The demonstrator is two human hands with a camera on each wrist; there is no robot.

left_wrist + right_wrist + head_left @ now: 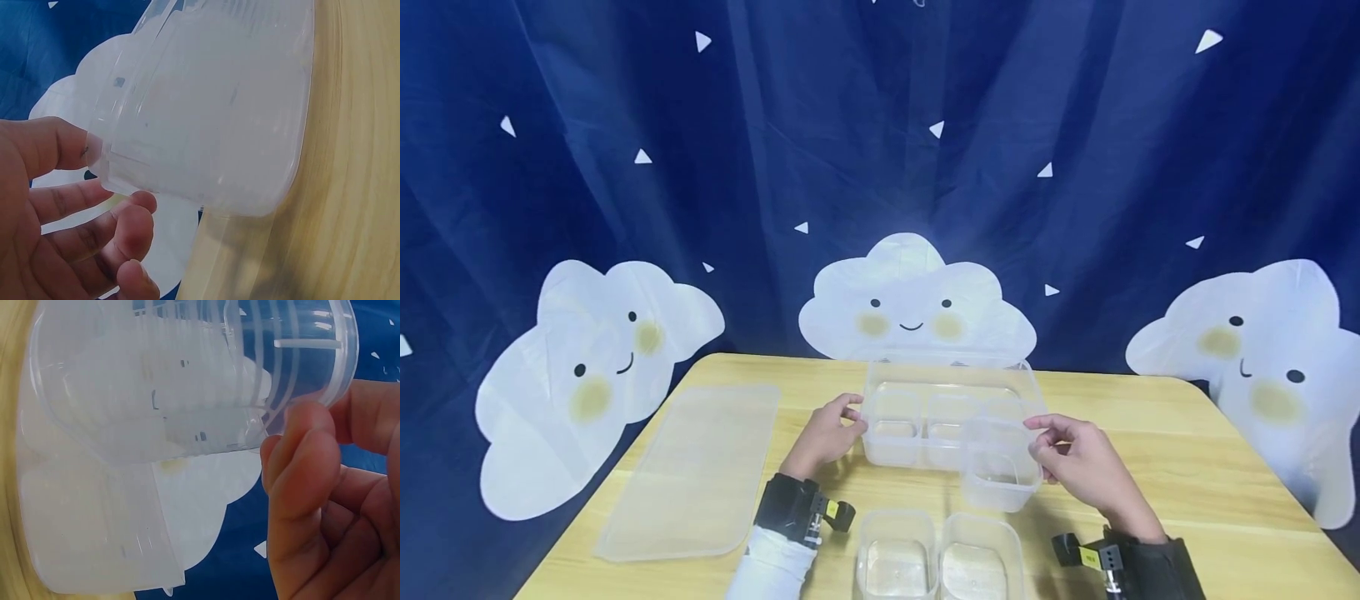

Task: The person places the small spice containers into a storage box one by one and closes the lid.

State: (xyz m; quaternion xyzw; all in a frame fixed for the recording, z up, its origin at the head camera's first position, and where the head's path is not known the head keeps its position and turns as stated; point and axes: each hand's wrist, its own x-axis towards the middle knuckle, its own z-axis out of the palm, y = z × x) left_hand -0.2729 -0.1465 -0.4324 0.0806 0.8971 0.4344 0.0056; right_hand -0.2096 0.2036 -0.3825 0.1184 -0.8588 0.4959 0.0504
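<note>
A large clear plastic box (951, 373) stands on the table with small clear containers (897, 408) inside it, side by side along its near wall. My left hand (827, 435) pinches the large box's left rim, which also shows as a clear wall (206, 112) in the left wrist view. A small clear container (1000, 475) hangs in front of the box's right corner, tilted a little. My right hand (1078, 458) pinches its rim between thumb and fingers, seen close up on the container (187, 381) in the right wrist view.
Two more small clear containers, a left one (897, 533) and a right one (983, 533), stand at the table's near edge between my forearms. A flat translucent lid (700, 467) lies on the left. A dark blue curtain (880, 167) hangs behind the table (1180, 467).
</note>
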